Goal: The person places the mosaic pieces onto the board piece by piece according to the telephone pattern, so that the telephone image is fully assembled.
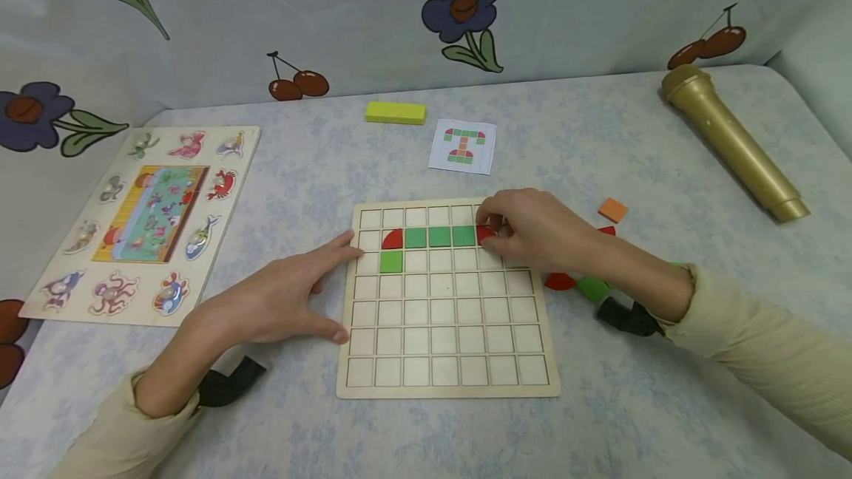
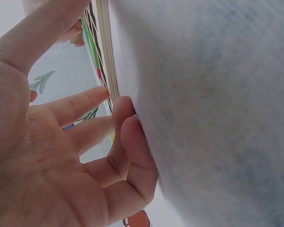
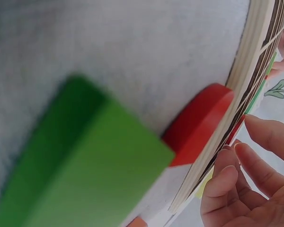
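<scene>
A wooden grid board (image 1: 446, 392) lies flat on the table in the head view. In its second row, three green square tiles (image 1: 439, 236) sit between a red quarter-circle tile (image 1: 394, 239) and another red quarter-circle tile (image 1: 484, 234) at the right. One lighter green square tile (image 1: 391, 262) sits below the left red one. My right hand (image 1: 535, 226) pinches the right-hand red tile at its cell, with thumb and fingers partly covering it. Fingers spread, my left hand (image 1: 276, 301) rests against the board's left edge; in the left wrist view its fingertips (image 2: 124, 104) meet that edge.
Right of the board lie loose tiles: orange (image 1: 612, 210), red (image 1: 560, 282) and green (image 1: 592, 288), partly under my right forearm. Behind it are a pattern card (image 1: 439, 157) and a yellow block (image 1: 396, 113). A gold microphone (image 1: 735, 143) lies far right; a sea-animal puzzle (image 1: 229, 231) lies left.
</scene>
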Tool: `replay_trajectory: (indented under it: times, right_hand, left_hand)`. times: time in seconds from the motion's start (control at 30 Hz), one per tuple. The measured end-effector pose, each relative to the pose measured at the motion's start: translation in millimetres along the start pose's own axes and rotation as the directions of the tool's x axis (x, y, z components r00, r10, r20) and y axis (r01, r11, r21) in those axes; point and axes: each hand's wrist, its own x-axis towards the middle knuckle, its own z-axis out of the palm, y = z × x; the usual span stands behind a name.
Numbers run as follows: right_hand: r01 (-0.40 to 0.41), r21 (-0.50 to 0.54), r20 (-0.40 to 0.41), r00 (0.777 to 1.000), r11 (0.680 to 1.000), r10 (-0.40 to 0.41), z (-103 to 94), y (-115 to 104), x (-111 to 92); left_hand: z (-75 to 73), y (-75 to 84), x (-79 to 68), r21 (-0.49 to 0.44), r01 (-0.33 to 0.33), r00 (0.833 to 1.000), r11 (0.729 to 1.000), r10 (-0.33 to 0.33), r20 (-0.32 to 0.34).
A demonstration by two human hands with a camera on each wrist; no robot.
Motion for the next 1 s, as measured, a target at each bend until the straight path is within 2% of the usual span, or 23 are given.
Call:
replay_trajectory:
  times: [0.43, 1.0]
  right_hand:
    - [-0.012, 0.014, 0.018, 1.0, 1.0, 0.012, -0.8, -0.1, -1.1]
    - [0.012, 0.025, 0.034, 0.999, 1.0, -0.013, -4.9, 1.8, -7.8]
  left_hand:
    - [-0.2, -0.3, 0.0, 0.0, -0.007, 1.0, 1.0, 0.007, 0.0]
    - [0.2, 0.4, -0.1, -0.006, -0.012, 1.0, 1.0, 0.012, -0.002]
